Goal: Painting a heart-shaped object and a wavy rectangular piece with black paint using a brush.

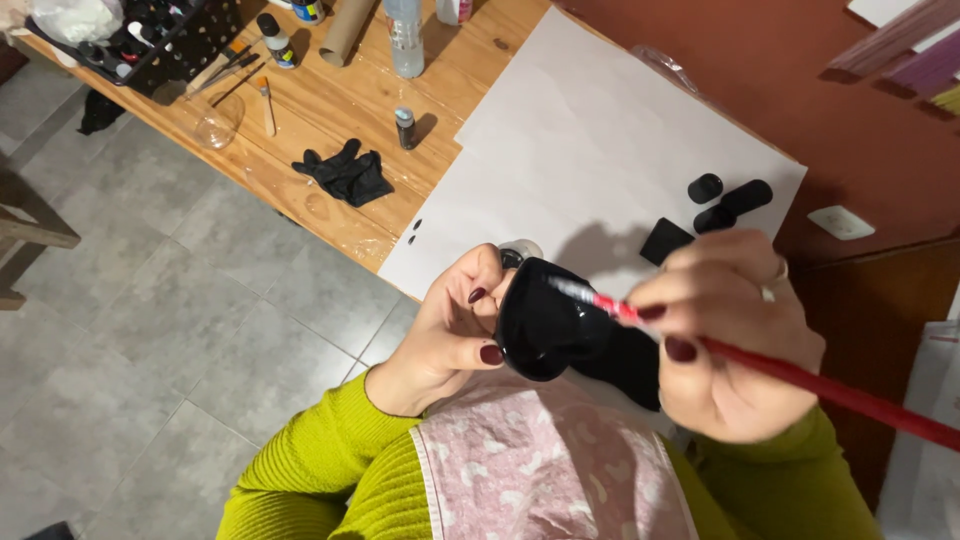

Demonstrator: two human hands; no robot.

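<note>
Glossy black, wet-looking object (pixel 545 320) cupped in left hand (pixel 450 335) off the worktop's near edge — likely light, rigid, slippery; best gripped by unpainted rim. Right hand (pixel 725 335) pinching red-handled brush (pixel 790 372) — bristles touching it.

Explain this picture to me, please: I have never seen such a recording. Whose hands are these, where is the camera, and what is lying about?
There is one picture, from a camera worn on the person's head, looking down at their own hands. The left hand holds a glossy black rounded object. The right hand holds a red-handled paintbrush, its tip on that object. Below lies a white paper sheet on a wooden table. On the sheet rest small black painted pieces; on the wood, a crumpled black glove, a small dark paint bottle and a clear plastic bottle.
</note>
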